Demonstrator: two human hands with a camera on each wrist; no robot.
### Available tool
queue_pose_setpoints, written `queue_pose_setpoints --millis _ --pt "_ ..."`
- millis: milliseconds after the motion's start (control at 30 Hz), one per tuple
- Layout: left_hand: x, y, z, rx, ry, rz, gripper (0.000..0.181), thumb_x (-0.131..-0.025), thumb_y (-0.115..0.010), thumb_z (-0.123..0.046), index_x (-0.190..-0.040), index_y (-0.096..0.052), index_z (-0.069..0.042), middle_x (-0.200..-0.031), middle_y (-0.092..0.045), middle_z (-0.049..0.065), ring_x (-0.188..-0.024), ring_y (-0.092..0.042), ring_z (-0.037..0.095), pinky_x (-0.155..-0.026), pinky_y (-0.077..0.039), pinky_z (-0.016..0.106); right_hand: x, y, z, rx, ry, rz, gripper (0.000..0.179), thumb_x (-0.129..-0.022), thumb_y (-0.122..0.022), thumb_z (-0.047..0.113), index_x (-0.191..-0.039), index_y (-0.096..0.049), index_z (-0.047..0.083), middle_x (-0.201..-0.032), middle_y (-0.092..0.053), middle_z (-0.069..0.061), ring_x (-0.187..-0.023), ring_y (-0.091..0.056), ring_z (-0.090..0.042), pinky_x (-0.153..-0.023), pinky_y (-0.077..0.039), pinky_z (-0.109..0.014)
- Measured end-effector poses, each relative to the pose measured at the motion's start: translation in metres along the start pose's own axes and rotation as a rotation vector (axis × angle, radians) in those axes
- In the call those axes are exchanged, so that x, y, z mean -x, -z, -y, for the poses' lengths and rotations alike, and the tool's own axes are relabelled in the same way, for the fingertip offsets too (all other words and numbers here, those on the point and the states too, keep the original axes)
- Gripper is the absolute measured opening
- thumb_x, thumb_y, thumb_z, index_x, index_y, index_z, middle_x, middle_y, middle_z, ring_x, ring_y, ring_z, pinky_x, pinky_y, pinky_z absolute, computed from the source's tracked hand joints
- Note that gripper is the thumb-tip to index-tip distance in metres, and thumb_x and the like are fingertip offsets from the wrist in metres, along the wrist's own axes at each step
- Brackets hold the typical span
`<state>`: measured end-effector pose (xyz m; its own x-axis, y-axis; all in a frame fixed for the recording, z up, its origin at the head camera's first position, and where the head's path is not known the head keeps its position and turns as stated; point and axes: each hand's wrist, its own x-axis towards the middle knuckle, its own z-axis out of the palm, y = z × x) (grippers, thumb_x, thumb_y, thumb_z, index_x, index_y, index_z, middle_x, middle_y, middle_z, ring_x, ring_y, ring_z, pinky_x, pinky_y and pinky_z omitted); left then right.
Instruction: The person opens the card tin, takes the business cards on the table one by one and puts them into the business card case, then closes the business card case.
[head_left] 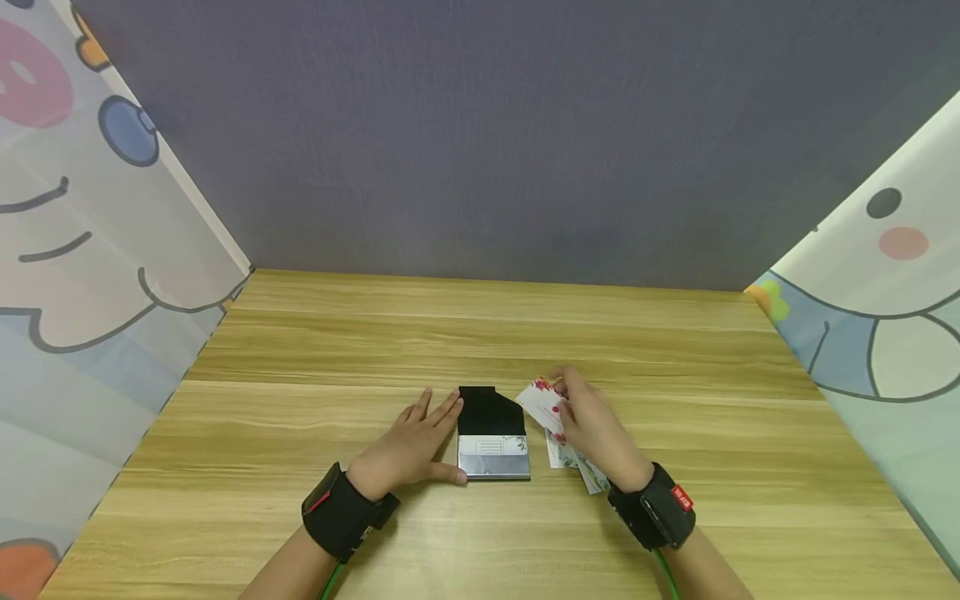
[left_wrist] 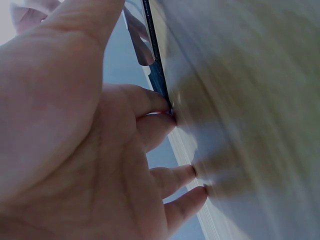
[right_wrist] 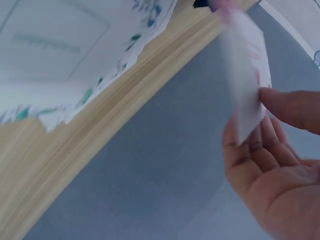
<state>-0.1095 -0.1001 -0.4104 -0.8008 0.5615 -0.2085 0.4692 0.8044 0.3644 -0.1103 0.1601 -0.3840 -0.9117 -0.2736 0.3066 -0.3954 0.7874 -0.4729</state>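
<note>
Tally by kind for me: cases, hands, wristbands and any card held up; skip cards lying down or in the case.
Open card case: 1
Hands: 2, left hand and right hand
Black wristbands: 2
Held card: 1 visible
Total: 6

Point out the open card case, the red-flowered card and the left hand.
Card case point(head_left: 491, 422), head view: black raised lid.
Red-flowered card point(head_left: 542, 406), head view: white face.
Left hand point(head_left: 405, 447), head view: back of the hand.

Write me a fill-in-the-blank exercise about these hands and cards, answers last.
The right hand holds a red-flowered card between its fingers and ____.
Beside the left hand lies a case, its lid not shut but ____.
Inside, the lid is coloured ____.
From the person's view, loose cards lie to the ____ of the case.

thumb; open; black; right
</note>
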Motion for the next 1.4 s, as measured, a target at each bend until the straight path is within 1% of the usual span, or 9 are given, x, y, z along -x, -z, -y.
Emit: queue_pose_setpoints --millis 133,233,333,433,567,667,833,1100,1400 --pt "0.001 0.000 0.000 0.005 -0.005 -0.004 0.099 -0.073 -0.064 -0.057 -0.146 -0.021 -0.006 -0.154 -0.013 0.006 -0.138 -0.007 0.044 -0.107 -0.020 0.055 -0.002 -0.006 0.003 -0.009 0.082 -0.055 0.029 -0.075 -0.059 -0.016 -0.099 -0.055 0.001 -0.092 -0.062 -0.011 -0.082 -0.060 -0.019 -0.067 -0.051 -0.031" --pt "0.001 0.000 0.000 0.008 -0.009 -0.008 0.099 -0.072 -0.065 -0.056 -0.145 -0.022 -0.005 -0.154 -0.014 0.007 -0.138 -0.007 0.044 -0.107 -0.021 0.056 -0.003 -0.010 0.007 -0.017 0.140 -0.062 0.026 -0.074 -0.058 -0.017 -0.089 -0.058 0.004 -0.088 -0.061 -0.006 -0.078 -0.057 -0.015 -0.066 -0.051 -0.028" --pt "0.001 0.001 0.000 0.006 -0.011 -0.010 0.099 -0.072 -0.065 -0.056 -0.145 -0.021 -0.005 -0.154 -0.014 0.007 -0.138 -0.008 0.045 -0.107 -0.021 0.056 -0.002 -0.014 0.009 -0.034 0.184 -0.049 0.027 -0.074 -0.057 -0.019 -0.084 -0.060 0.006 -0.085 -0.059 -0.003 -0.076 -0.055 -0.011 -0.063 -0.049 -0.022" --pt "0.001 0.001 -0.001 0.006 -0.011 -0.009 0.099 -0.072 -0.065 -0.056 -0.145 -0.022 -0.005 -0.154 -0.014 0.007 -0.138 -0.008 0.045 -0.107 -0.021 0.055 -0.001 -0.017 0.011 -0.051 0.222 -0.044 0.029 -0.074 -0.057 -0.019 -0.086 -0.061 0.006 -0.085 -0.058 -0.002 -0.076 -0.056 -0.010 -0.063 -0.048 -0.019" --pt "0.001 0.001 -0.001 0.000 -0.012 -0.007 0.098 -0.073 -0.065 -0.055 -0.145 -0.023 -0.005 -0.154 -0.015 0.008 -0.138 -0.009 0.045 -0.107 -0.021 0.055 -0.001 -0.021 0.014 -0.073 0.273 -0.059 0.031 -0.074 -0.057 -0.020 -0.089 -0.061 0.007 -0.088 -0.059 0.000 -0.078 -0.058 -0.011 -0.065 -0.049 -0.020" --pt "0.000 0.002 -0.001 -0.001 -0.012 -0.008 0.098 -0.073 -0.065 -0.055 -0.145 -0.023 -0.004 -0.154 -0.016 0.008 -0.137 -0.009 0.045 -0.107 -0.022 0.055 -0.001 -0.023 0.016 -0.083 0.300 -0.045 0.032 -0.076 -0.055 -0.019 -0.092 -0.061 0.008 -0.091 -0.059 0.000 -0.080 -0.058 -0.010 -0.067 -0.049 -0.020" --pt "0.000 0.001 -0.001 -0.004 -0.012 -0.007 0.098 -0.073 -0.064 -0.056 -0.145 -0.023 -0.004 -0.154 -0.016 0.008 -0.137 -0.010 0.045 -0.107 -0.022 0.055 -0.001 -0.025 0.019 -0.068 0.320 -0.004 0.034 -0.077 -0.054 -0.018 -0.096 -0.060 0.010 -0.096 -0.059 0.002 -0.086 -0.057 -0.009 -0.073 -0.049 -0.023" --pt "0.000 0.000 0.000 -0.002 -0.008 -0.011 0.099 -0.072 -0.064 -0.058 -0.145 -0.022 -0.006 -0.154 -0.015 0.006 -0.138 -0.009 0.044 -0.107 -0.022 0.054 0.000 -0.029 0.020 -0.069 0.350 0.059 0.039 -0.076 -0.055 -0.019 -0.098 -0.059 0.012 -0.102 -0.060 0.004 -0.102 -0.056 -0.010 -0.085 -0.049 -0.026" --pt "-0.001 0.000 0.001 -0.013 -0.002 -0.008 0.100 -0.072 -0.064 -0.059 -0.146 -0.021 -0.007 -0.154 -0.014 0.005 -0.138 -0.009 0.043 -0.107 -0.022 0.054 0.001 -0.030 0.022 -0.041 0.353 0.185 0.051 -0.068 -0.051 -0.026 -0.103 -0.061 0.010 -0.107 -0.062 0.001 -0.107 -0.056 -0.014 -0.091 -0.047 -0.030"
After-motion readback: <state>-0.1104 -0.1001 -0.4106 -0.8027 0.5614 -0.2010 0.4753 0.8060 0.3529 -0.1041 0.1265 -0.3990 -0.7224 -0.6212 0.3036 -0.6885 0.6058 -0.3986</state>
